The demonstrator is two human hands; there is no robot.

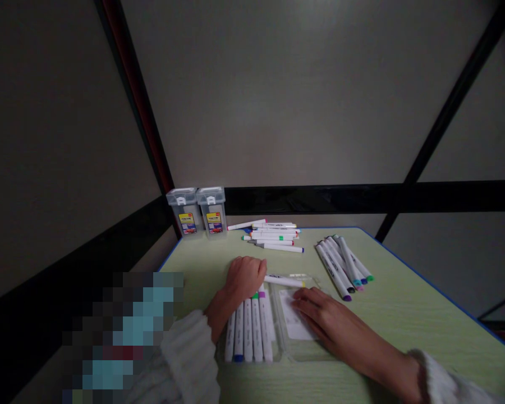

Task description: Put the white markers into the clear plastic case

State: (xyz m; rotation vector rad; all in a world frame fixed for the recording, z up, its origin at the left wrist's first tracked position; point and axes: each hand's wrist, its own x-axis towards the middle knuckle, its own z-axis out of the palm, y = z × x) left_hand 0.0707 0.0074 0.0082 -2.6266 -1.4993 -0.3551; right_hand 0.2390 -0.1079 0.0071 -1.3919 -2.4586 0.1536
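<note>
A white marker (284, 280) with a yellow end lies crosswise above an open clear plastic case (283, 342). My left hand (244, 279) is closed around its left end, back of the hand up. My right hand (325, 315) rests over the right half of the case, fingers stretched out and nothing seen in them. Its fingertips are close to the yellow end; whether they touch it I cannot tell. Several white markers (248, 334) lie side by side in the left half, their upper ends partly hidden by my left hand. A white paper insert (288, 320) shows in the right half.
Several loose markers (273, 233) lie at the back of the pale green table (387, 331). Another pile of markers (340, 266) is on the right. Two lidded clear boxes, one left (188, 216) and one right (212, 213), stand at the back left against the grey wall.
</note>
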